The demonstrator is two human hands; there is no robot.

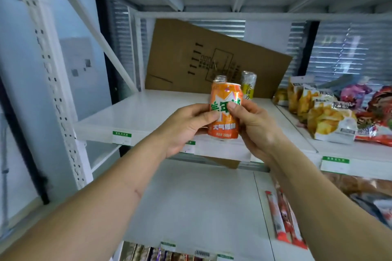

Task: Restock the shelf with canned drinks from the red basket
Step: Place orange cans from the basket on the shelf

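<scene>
An orange can (224,128) with green and white lettering is held upright in front of the white shelf (131,121). My left hand (186,127) grips its left side and my right hand (256,129) grips its right side, thumbs across the label. Behind it on the shelf stand a yellow and silver can (248,85) and another can (220,79) of which only the silver top shows. The red basket is not in view.
A brown cardboard sheet (203,57) leans against the shelf's back. Snack bags (326,116) fill the shelf section to the right. Red stick packets (282,220) lie on the lower shelf, with more packets at the bottom edge. A white upright (55,82) stands at left.
</scene>
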